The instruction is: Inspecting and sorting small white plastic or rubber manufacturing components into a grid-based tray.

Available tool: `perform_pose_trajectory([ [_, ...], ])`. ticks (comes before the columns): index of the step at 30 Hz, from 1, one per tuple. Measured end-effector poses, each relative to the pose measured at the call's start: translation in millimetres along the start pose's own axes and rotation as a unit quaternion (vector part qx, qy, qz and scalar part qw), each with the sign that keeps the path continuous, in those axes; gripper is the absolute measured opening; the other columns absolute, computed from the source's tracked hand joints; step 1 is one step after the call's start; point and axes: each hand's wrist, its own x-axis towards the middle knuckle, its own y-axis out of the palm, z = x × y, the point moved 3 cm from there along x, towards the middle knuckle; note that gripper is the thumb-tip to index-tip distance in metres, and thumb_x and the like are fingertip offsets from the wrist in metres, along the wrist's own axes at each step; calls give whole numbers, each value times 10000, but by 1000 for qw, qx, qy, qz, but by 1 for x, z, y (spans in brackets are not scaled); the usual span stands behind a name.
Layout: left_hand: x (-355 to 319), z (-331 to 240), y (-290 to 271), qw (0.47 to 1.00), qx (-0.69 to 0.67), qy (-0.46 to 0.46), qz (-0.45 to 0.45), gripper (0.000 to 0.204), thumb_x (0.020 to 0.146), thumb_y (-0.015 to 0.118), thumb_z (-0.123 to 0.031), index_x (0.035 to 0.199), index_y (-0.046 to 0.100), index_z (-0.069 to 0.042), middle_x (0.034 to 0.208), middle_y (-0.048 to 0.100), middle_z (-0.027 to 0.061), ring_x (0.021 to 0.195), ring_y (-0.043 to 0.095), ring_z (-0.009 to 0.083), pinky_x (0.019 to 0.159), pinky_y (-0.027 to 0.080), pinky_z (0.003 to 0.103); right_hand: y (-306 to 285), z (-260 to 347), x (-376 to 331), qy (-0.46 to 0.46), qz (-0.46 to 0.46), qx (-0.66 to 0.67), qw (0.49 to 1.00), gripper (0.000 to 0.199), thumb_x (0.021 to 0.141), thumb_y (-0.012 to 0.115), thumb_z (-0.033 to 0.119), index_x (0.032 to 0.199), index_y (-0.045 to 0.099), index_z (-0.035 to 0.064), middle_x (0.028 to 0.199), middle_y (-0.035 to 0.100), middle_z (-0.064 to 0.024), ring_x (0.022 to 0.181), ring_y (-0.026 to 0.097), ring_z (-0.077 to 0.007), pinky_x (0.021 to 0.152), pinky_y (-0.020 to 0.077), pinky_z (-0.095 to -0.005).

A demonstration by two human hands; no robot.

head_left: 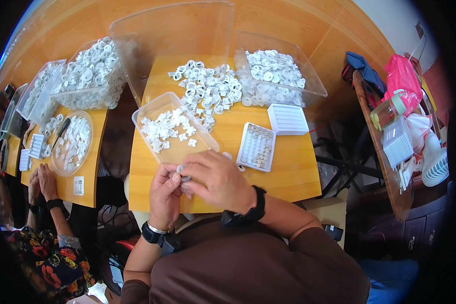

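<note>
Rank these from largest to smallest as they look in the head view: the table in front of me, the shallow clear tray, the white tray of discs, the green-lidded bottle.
1. Your table
2. Shallow clear tray
3. White tray of discs
4. Green-lidded bottle, though it sits farther away, so its true rank is unsure.

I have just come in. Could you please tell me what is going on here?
The person's left hand and right hand meet over the near part of the wooden table, holding a small pale piece between them; part of it is hidden. Beyond the hands is a clear tray with white parts, and to the right a white tray with small discs. At the left table, a co-worker's hands are close together.
</note>
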Motion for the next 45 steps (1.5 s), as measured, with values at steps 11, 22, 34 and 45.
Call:
perform_pose_trajectory([
  [11,0,-20,-29,995,-37,83,-37,200,955,489,-219,1033,492,-34,818,610,124,660,588,172,599,468,273,15,-70,54,20,163,-188,968,125,792,594,124,845,680,49,827,651,-124,860,608,-320,748,493,-425],
  [22,-5,-21,-31,994,-52,77,-51,239,941,516,-243,1041,504,-26,803,606,136,627,587,184,565,477,262,62,-95,44,-33,227,-306,924,98,744,556,45,708,646,28,732,640,-167,745,637,-315,663,515,-409],
  [34,1,-14,-20,992,-116,44,26,223,938,495,-222,1050,481,-30,847,610,152,671,599,205,611,483,280,33,-54,25,205,100,243,943,101,831,657,40,919,653,-9,793,644,-19,707,609,-91,663,495,-238],
  [45,3,-2,-11,982,-159,23,99,282,906,529,-282,1025,485,-30,778,602,171,624,586,246,551,464,296,32,-45,-12,306,114,502,800,147,881,638,71,1013,631,8,924,651,-39,796,607,-91,744,495,-237],
])
